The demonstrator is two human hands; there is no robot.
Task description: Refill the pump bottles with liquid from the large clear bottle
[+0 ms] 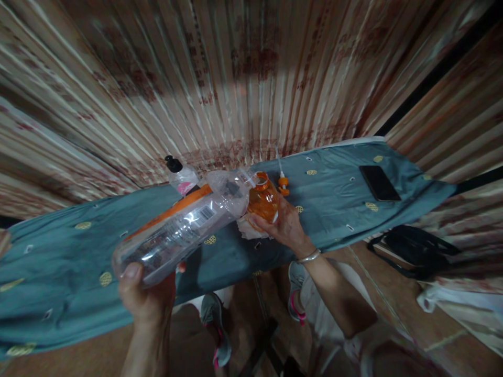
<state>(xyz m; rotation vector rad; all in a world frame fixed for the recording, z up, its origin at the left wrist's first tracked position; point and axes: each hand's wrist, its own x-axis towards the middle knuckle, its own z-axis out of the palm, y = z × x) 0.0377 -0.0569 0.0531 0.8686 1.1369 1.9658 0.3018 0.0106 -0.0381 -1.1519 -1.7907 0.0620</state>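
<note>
My left hand [147, 293] grips the base of a large clear plastic bottle [176, 235] with an orange-edged label. The bottle is tipped over, its neck at the mouth of a small orange bottle [264, 201]. I cannot tell whether the two rims touch or whether liquid flows. My right hand [288, 220] is wrapped round the orange bottle and holds it roughly upright. A crumpled white tissue [251, 229] lies under it. Just behind, an orange pump top [283, 184] with a clear tube rests on the cloth.
A clear bottle with a black pump [174, 164] stands behind the large bottle. A black phone [379, 183] lies on the right of the blue cloth-covered table [334, 209]. Pleated curtains [236, 78] hang behind. A black bag [416, 251] sits at the lower right.
</note>
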